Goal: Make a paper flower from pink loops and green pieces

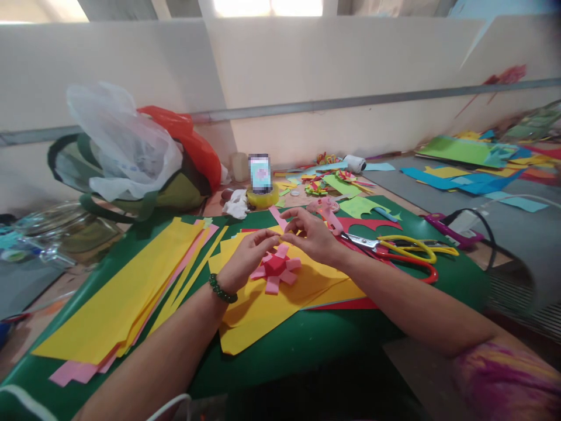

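Just above a paper flower with pink tabs and a red centre (276, 266), my two hands come together. Thumb and fingertips of my left hand (249, 256) are pinched, and a green bead bracelet (222, 289) circles that wrist. My right hand (312, 237) pinches beside it, fingertips almost touching the left ones. Whatever small thing is between them cannot be made out. Under the flower lie yellow sheets (245, 327), with red paper (346, 303) showing at their edge. A pink glue gun (328, 213) rests beyond my right hand. Scissors with red and yellow handles (409, 248) lie beside my right forearm.
Long yellow strips (118, 298) lie left on the green surface (280, 362). A phone (260, 173) stands against a yellow tape roll (263, 197) at the back. Bags (175, 175) stand back left. Paper scraps (346, 184) and a purple power strip (456, 233) are to the right.
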A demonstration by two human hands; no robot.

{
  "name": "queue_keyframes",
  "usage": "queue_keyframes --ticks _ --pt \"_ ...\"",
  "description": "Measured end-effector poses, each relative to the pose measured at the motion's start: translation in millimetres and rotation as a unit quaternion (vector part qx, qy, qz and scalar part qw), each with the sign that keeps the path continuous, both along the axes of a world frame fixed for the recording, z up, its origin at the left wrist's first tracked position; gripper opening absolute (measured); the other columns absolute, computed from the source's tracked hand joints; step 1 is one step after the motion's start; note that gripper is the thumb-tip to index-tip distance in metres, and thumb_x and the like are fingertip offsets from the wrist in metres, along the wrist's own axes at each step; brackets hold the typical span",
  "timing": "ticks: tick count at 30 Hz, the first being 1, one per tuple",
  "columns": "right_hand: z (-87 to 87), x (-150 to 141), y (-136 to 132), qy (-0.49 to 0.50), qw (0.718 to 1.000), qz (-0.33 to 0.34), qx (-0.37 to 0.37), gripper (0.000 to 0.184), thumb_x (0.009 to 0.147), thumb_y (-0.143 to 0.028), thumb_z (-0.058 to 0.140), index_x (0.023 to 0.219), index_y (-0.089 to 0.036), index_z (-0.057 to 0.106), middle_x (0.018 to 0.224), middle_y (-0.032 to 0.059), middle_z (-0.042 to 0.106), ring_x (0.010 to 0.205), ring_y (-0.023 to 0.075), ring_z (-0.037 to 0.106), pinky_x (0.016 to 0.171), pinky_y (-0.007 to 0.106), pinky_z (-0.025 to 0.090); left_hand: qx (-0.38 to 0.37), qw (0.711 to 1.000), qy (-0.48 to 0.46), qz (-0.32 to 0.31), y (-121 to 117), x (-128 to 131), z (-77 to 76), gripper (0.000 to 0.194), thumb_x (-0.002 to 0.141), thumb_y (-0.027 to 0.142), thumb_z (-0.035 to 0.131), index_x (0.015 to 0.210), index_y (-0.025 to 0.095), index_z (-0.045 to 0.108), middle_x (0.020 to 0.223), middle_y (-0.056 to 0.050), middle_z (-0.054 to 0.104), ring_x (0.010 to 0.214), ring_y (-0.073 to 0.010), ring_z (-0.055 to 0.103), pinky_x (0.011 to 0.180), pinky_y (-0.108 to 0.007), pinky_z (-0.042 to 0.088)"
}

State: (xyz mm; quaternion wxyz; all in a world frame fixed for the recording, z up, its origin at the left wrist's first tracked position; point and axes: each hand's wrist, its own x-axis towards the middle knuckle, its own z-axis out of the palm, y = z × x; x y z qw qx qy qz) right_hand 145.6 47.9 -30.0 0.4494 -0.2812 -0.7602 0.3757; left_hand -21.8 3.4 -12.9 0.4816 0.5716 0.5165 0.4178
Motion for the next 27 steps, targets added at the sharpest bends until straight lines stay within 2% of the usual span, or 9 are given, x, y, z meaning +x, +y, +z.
queue_keyframes --ticks 7,17,27 --pt "-0.7 -0.1 -0.2 -0.006 1.000 -0.007 0.009 0.028 0.079 -0.017 0.058 0.106 -0.019 0.049 0.072 -0.0029 0.058 0.065 0.0119 0.057 0.058 0.025 0.045 -0.015 1.000 -0.007 -0.007 0.4 -2.8 -3.4 0.041 0.073 0.057 0.063 0.077 0.016 0.068 0.089 -0.007 0.068 0.077 -0.0174 0.058 0.073 -0.030 0.046" --pt "-0.5 0.6 -0.8 -0.024 0.999 -0.002 0.033 0.027 0.081 -0.018 0.057 0.106 -0.019 0.048 0.071 -0.0033 0.056 0.064 0.0118 0.055 0.056 0.024 0.044 -0.016 1.000 -0.016 -0.016 -0.3 -1.9 -0.8 0.033 0.065 0.049 0.072 0.076 0.018 0.069 0.084 -0.003 0.065 0.076 -0.0161 0.057 0.073 -0.029 0.044" --pt "-1.5 0.6 -1.7 -0.046 0.998 0.017 0.043 0.028 0.083 -0.018 0.056 0.110 -0.020 0.047 0.072 -0.0042 0.057 0.064 0.0108 0.056 0.059 0.024 0.046 -0.014 1.000 -0.014 -0.014 2.3 -4.4 -3.3 0.038 0.067 0.054 0.069 0.072 0.017 0.071 0.079 -0.005 0.068 0.075 -0.0175 0.057 0.072 -0.030 0.044"
